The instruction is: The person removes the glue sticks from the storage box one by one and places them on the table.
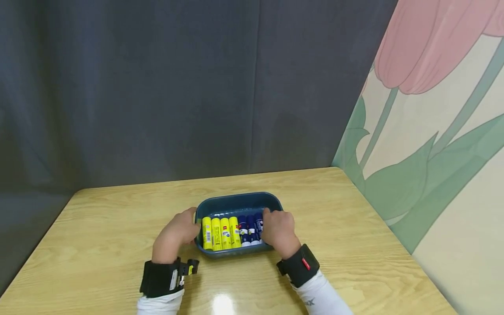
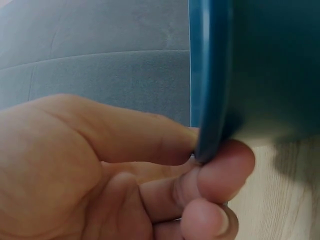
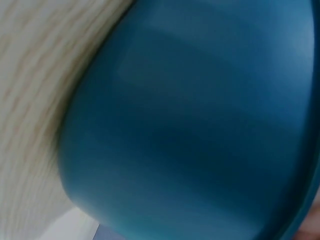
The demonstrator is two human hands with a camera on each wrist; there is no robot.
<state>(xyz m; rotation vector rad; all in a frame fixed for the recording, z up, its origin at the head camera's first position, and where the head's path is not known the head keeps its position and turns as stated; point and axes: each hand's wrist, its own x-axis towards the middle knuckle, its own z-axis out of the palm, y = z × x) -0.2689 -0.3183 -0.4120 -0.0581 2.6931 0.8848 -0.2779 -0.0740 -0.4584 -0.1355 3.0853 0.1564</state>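
Observation:
A dark teal plastic box (image 1: pixel 236 202) with rounded corners sits mid-table in the head view. Inside lie several yellow glue sticks (image 1: pixel 216 234) on the left, with dark blue, white-ended glue sticks (image 1: pixel 243 229) beside them on the right. At the box's left end my left hand (image 1: pixel 180 229) pinches the rim; the left wrist view shows thumb and fingers on either side of that rim (image 2: pixel 212 75). My right hand (image 1: pixel 280 229) grips the right end, knuckles up, covering part of the rightmost blue stick. The right wrist view is mostly filled by the box's outer wall (image 3: pixel 190 125).
The light wooden table (image 1: pixel 98 245) extends around the box. Behind it hangs a dark grey curtain (image 1: pixel 177 87). A wall painted with a pink tulip and green leaves (image 1: pixel 413 183) borders the right side. Black straps (image 1: pixel 159 278) circle both wrists over white sleeves.

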